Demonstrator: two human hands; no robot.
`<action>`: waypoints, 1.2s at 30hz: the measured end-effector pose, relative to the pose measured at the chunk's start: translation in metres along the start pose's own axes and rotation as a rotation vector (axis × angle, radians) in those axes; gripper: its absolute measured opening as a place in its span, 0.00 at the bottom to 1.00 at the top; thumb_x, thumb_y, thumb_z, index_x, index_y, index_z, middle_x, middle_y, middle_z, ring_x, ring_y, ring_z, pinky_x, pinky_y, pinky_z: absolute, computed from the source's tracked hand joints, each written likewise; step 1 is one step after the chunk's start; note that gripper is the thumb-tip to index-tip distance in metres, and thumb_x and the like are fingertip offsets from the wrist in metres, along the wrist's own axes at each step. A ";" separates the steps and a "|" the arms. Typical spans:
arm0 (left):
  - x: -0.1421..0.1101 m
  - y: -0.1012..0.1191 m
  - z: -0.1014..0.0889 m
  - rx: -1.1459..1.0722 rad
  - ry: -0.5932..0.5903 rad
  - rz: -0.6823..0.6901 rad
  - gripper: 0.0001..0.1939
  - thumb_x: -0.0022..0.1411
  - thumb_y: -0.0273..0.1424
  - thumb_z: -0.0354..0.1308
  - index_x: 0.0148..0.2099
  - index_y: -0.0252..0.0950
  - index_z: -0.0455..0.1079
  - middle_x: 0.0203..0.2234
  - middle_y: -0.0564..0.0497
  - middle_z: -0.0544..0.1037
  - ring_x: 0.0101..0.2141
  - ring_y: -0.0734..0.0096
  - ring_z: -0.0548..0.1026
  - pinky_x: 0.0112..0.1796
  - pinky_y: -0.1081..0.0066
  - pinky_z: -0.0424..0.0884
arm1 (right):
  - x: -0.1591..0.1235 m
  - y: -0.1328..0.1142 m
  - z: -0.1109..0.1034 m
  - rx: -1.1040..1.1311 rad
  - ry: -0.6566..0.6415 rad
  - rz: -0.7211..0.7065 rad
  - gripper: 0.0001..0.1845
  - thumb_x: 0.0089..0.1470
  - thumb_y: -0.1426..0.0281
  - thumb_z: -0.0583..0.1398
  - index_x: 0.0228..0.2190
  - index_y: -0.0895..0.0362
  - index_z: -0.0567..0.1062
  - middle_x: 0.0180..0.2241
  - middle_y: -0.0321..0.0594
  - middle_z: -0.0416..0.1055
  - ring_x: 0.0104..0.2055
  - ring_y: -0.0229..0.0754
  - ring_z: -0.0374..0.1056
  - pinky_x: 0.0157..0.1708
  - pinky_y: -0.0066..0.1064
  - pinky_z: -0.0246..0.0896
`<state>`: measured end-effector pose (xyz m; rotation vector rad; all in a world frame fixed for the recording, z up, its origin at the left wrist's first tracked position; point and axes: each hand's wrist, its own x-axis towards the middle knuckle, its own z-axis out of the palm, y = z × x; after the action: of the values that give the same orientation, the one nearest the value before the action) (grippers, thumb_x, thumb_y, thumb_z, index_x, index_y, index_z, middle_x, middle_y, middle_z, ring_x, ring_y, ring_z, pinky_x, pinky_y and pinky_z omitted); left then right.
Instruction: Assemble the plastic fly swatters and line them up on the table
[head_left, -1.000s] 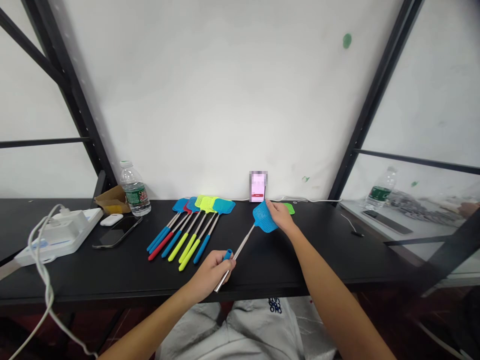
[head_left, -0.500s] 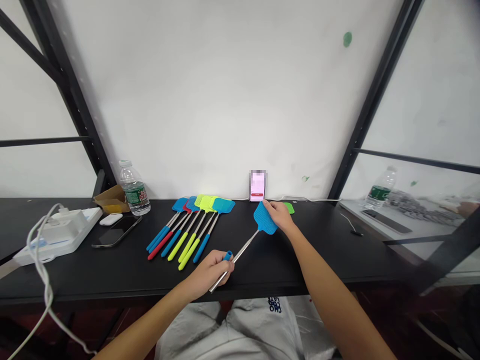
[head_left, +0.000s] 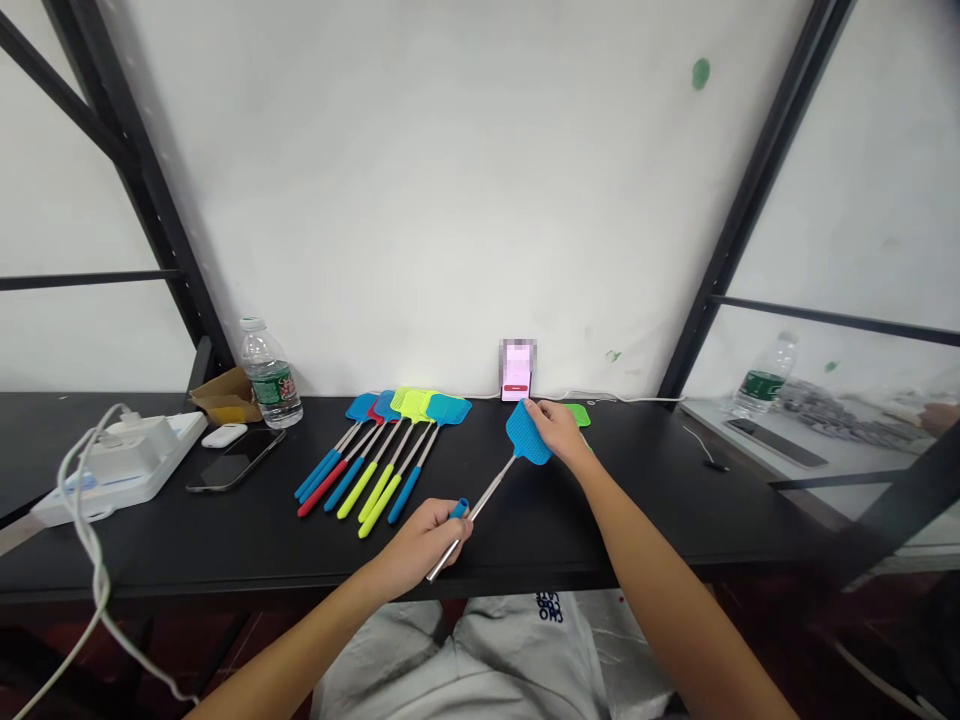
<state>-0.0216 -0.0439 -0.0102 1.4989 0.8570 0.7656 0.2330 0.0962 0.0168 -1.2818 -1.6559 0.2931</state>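
**Grip, left:** your left hand [head_left: 418, 546] is closed around the lower shaft of a blue swatter [head_left: 527, 433]. A short blue handle piece [head_left: 459, 508] shows at your thumb, and a steel rod end [head_left: 441, 562] sticks out below your fist toward 7 o'clock.

**Grip, right:** your right hand [head_left: 559, 435] is partly closed, pinching the swatter's mesh head at its far edge, with your fingers [head_left: 541, 412] on the mesh.

**Swatter position:** held just above the black table [head_left: 547, 530], slanting from your left hand at 6 o'clock up to the head at 12 o'clock.

**Nearby:** a fan of eight swatters [head_left: 382, 450] lies at 10 o'clock, in blue, red and yellow-green. An upright phone [head_left: 517, 368], its screen blurred, stands just beyond the head, and a green swatter head [head_left: 577, 414] lies just past your right hand.

**Containers:** a water bottle [head_left: 270, 376], capped and with a green label, stands at 10 o'clock beside a brown cardboard box [head_left: 225, 396]; the box's contents cannot be seen. Beyond it, at 9 o'clock, lie a white power strip [head_left: 120, 470] and a black phone [head_left: 236, 460].
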 end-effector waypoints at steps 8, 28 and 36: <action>0.000 0.004 0.000 0.023 -0.014 0.008 0.15 0.59 0.34 0.50 0.23 0.37 0.52 0.13 0.60 0.57 0.16 0.81 0.52 0.20 0.75 0.46 | -0.001 -0.001 0.001 -0.004 -0.017 0.002 0.29 0.56 0.46 0.51 0.17 0.56 0.60 0.16 0.32 0.54 0.21 0.36 0.52 0.21 0.29 0.42; -0.001 0.011 0.004 0.103 0.066 -0.009 0.11 0.55 0.32 0.51 0.22 0.36 0.57 0.14 0.59 0.58 0.17 0.81 0.54 0.19 0.78 0.50 | -0.001 -0.002 0.001 -0.042 0.020 -0.011 0.28 0.55 0.46 0.52 0.17 0.56 0.62 0.17 0.33 0.56 0.21 0.36 0.52 0.22 0.30 0.42; -0.001 0.006 0.002 0.049 0.035 -0.026 0.12 0.57 0.35 0.50 0.24 0.36 0.60 0.13 0.59 0.58 0.16 0.80 0.55 0.18 0.77 0.48 | -0.002 -0.006 0.000 0.021 0.058 -0.015 0.28 0.56 0.48 0.52 0.18 0.56 0.64 0.17 0.33 0.56 0.22 0.36 0.53 0.22 0.29 0.44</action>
<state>-0.0200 -0.0457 -0.0043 1.5181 0.9262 0.7586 0.2290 0.0916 0.0200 -1.2510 -1.6089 0.2617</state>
